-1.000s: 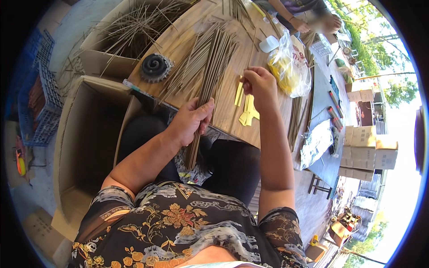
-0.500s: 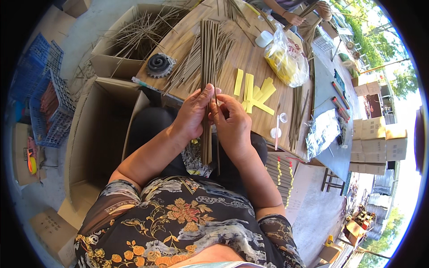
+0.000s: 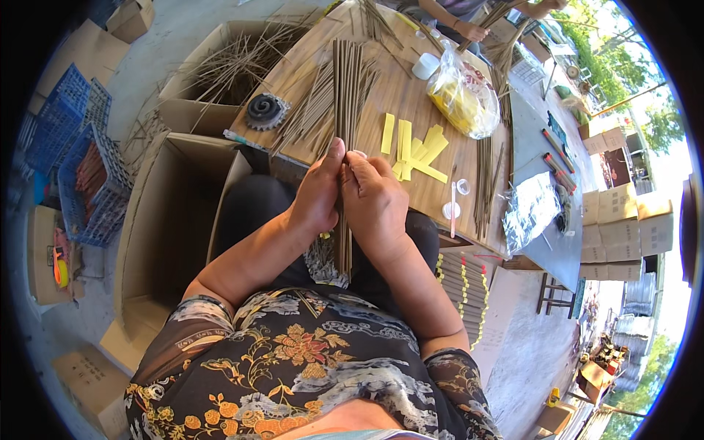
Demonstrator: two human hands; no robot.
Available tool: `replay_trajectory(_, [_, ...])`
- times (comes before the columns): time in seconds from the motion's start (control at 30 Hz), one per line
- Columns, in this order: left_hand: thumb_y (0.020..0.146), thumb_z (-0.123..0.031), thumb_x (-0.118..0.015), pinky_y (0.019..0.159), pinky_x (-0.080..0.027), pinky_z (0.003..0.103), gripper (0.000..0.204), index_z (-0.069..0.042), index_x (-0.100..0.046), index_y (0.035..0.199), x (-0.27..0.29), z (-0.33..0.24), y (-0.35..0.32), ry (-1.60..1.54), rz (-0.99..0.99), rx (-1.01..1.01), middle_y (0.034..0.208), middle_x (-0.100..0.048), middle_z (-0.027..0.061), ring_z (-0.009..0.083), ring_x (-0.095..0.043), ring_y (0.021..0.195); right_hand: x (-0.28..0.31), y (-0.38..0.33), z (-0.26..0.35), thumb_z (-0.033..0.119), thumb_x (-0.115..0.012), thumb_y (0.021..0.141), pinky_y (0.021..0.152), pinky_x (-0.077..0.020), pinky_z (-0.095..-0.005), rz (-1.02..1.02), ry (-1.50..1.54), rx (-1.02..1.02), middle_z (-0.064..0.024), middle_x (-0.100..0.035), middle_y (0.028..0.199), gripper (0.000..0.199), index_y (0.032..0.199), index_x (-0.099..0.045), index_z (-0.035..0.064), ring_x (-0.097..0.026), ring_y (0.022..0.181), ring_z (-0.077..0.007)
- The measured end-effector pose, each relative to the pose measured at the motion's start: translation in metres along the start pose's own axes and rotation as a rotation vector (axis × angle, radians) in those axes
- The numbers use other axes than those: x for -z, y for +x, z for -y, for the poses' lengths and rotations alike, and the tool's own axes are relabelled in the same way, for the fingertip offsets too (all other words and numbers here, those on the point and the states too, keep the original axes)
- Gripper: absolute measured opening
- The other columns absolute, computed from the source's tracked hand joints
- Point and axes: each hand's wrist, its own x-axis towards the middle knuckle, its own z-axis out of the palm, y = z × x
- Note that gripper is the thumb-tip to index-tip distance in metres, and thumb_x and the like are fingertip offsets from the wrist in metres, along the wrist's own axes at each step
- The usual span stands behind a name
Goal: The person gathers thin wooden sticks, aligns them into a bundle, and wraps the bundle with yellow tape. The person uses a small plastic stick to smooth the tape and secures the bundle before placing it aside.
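Upright above my lap stands a bundle of thin brown sticks [image 3: 347, 81], its upper part in front of the table and its lower ends by my knees. My left hand [image 3: 316, 192] is wrapped round the bundle from the left, thumb along its front. Against the bundle's right side my right hand [image 3: 377, 192] is closed, fingertips meeting it beside the left thumb; the fingers hide exactly what they pinch. Behind the bundle, more loose brown sticks [image 3: 312, 110] lie spread on the table. Yellow paper strips [image 3: 403, 143] lie right of it.
On the wooden table [image 3: 411, 81] are a dark coil in a toothed dish [image 3: 265, 111] and a clear bag with yellow contents [image 3: 462, 99]. An open cardboard box [image 3: 176, 198] stands at my left, another box of sticks [image 3: 192, 114] behind it. A co-worker's hand [image 3: 471, 31] is across the table.
My right hand has moved in against the bundle and its fingers have closed further. The single stick that stood apart on the bundle's right no longer shows separately. The co-worker's hands have shifted.
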Motion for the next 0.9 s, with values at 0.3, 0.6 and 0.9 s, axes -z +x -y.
replay_trajectory(0.3, [0.09,-0.046,-0.037,0.049,-0.043,0.022,0.042,-0.008,-0.054,0.087,-0.003,0.004,-0.005,-0.009,-0.006,-0.006,0.072,-0.055,0.0013,0.0094,-0.051,0.058,0.003,0.006,0.001,0.016,-0.06,0.076,0.06,-0.0457,-0.0362,0.048,0.115,-0.183,-0.0093,-0.056,0.078,0.009,0.079,-0.06,0.0076,-0.057,0.067,-0.0282])
replay_trajectory(0.6, [0.085,-0.051,-0.045,0.044,-0.041,0.019,0.044,-0.008,-0.055,0.088,0.006,0.0,-0.008,0.084,0.14,0.01,0.072,-0.057,0.0,0.0077,-0.053,0.054,-0.003,0.009,-0.014,0.015,-0.062,0.076,0.058,-0.0453,-0.0319,0.165,0.492,-0.462,-0.0094,-0.055,0.076,0.01,0.079,-0.06,0.0055,-0.057,0.064,-0.0226])
replay_trajectory(0.9, [0.084,-0.05,-0.048,0.041,-0.037,0.022,0.04,-0.01,-0.05,0.077,0.0,0.0,-0.006,0.145,-0.019,-0.002,0.061,-0.048,0.0009,0.0111,-0.045,0.046,-0.001,0.014,-0.013,0.015,-0.065,0.078,0.035,-0.0415,-0.0219,0.158,0.727,-0.485,-0.0059,-0.057,0.059,0.019,0.079,-0.057,-0.0028,-0.054,0.042,-0.0097])
